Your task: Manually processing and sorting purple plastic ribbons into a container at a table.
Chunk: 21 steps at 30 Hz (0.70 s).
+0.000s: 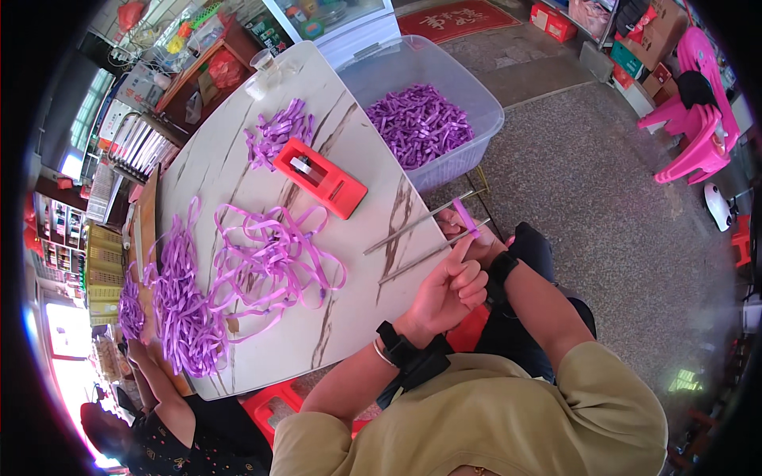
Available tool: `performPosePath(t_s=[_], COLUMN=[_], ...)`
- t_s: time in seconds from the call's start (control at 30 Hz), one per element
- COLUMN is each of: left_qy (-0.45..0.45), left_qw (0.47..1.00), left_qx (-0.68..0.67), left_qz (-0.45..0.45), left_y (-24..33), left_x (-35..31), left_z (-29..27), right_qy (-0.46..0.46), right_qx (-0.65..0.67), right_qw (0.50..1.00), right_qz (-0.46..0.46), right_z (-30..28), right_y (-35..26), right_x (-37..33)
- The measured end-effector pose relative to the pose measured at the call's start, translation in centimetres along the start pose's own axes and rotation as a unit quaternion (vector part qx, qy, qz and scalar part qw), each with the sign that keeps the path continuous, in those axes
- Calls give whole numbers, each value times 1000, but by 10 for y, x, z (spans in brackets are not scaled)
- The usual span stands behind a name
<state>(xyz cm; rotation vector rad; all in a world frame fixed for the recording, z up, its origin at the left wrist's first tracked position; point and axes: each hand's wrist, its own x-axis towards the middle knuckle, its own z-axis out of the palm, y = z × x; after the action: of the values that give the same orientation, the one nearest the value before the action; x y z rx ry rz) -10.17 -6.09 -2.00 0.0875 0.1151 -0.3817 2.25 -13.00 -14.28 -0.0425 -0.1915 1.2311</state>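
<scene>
Two thin metal rods (409, 235) jut over the table's near right edge. A short band of purple ribbon (466, 217) spans them near their right ends. My right hand (475, 243) is closed at this band, its fingers partly hidden behind the rod and my other hand. Just below it is my left hand (454, 292), index finger stretched toward the band and the other fingers curled in; whether they hold anything is hidden. On the table, a loose heap of purple ribbon loops (274, 250) lies left of the rods, and a red tape dispenser (321, 178) stands beyond them.
A marble-patterned table (349, 297) also bears a large ribbon pile (184, 309) and a smaller bunch (279, 133). A clear plastic bin (486, 119) full of purple ribbon pieces stands beyond its right edge. Another person (163, 420) sits at the left. Pink chairs (698, 119) stand far right.
</scene>
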Motion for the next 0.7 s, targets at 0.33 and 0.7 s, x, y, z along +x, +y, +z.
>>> performPosePath(t_s=[0.33,0.7], left_qy=[-5,4], left_qw=[1000,1000], left_qx=[-6,-2], left_qz=[-3,1], left_y=[0,0], left_x=[0,-1], left_z=[0,-1], right_qy=[15,227], right_qx=[-61,-92], right_qw=[998,970], right_qz=[7,-9], right_z=[-3,41], right_y=[4,-17], right_x=[0,-18])
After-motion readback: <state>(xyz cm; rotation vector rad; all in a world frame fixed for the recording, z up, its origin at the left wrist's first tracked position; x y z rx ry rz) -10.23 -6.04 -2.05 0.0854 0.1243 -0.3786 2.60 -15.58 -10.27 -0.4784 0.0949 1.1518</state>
